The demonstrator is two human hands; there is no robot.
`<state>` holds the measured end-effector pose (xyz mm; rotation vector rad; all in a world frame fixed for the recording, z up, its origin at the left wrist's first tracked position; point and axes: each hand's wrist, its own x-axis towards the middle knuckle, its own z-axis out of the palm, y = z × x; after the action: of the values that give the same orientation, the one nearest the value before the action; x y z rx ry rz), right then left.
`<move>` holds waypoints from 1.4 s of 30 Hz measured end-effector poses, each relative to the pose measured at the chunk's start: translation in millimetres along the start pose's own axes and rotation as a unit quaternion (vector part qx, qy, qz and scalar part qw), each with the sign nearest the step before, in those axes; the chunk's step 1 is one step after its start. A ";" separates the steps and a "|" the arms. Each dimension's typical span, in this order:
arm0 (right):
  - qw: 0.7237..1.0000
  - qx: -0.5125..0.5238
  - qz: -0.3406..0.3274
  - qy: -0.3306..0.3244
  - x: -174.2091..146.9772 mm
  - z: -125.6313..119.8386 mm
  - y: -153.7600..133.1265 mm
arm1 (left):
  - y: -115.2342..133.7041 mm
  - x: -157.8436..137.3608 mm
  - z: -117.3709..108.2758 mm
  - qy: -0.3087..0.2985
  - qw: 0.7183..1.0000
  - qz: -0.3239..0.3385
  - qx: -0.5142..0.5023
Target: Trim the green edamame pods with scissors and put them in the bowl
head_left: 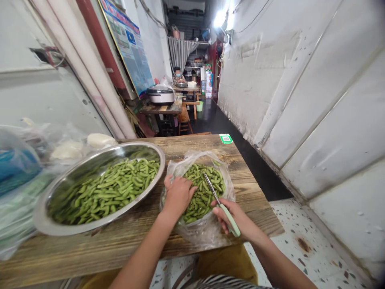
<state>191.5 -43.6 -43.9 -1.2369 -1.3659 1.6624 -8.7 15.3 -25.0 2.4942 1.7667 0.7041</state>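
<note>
Green pods (200, 200) lie in an open clear plastic bag (230, 182), which sits on the wooden worktop (255, 196) straight in front of the person. The left hand (177, 196) reaches over the bag's near-left side with its fingers spread down onto the pods; whether it grips any, I cannot tell. The right hand (239, 217) is closed around the scissors (227, 214) by their pale green handles, blades angled forward over the pods and apparently together. The step in hand looks like sorting or picking among the pods, with the scissors kept ready; the next move seems to call for a single pod pinched by the left hand, fingertips clear of the blades.

Counted: two hands, one pair of scissors, one such bag, one steel basin (45, 225) just to its left, one green-bordered card (226, 139) at the worktop's far edge. The pods in bag and basin are too many to count.
</note>
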 end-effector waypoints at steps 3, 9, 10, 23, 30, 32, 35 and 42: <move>1.000 0.003 0.004 0.002 -1.3 -1.4 1.9 | 3.7 9.0 6.1 -0.016 0.998 -0.053 0.032; 0.997 0.057 0.023 -0.049 -2.7 1.4 3.6 | 1.9 13.6 -4.1 -0.054 0.991 -0.109 -0.064; 0.996 0.060 0.023 -0.056 -2.8 1.9 3.3 | 1.0 11.7 -5.7 -0.046 0.989 -0.115 -0.081; 0.999 0.011 -0.002 -0.036 -6.3 0.2 -5.0 | 3.7 22.5 13.0 -0.089 0.994 -0.048 0.032; 0.999 0.008 0.016 -0.040 -3.8 1.8 -0.3 | -5.8 10.8 6.3 0.008 0.946 -0.174 -0.274; 0.998 0.001 0.027 -0.050 -4.0 4.0 -1.6 | -5.0 4.4 3.8 0.031 0.924 -0.194 -0.328; 0.998 -0.009 0.023 -0.055 -4.8 7.3 -4.5 | -1.0 -4.4 -0.1 0.018 0.918 -0.201 -0.341; 0.997 -0.039 0.020 -0.060 -3.4 12.5 -9.3 | 9.4 -18.6 -5.1 0.003 0.921 -0.193 -0.338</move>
<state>180.2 -48.7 -33.9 -1.2317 -1.4995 1.7503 -7.0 -6.1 -24.6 1.6424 1.5734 1.0530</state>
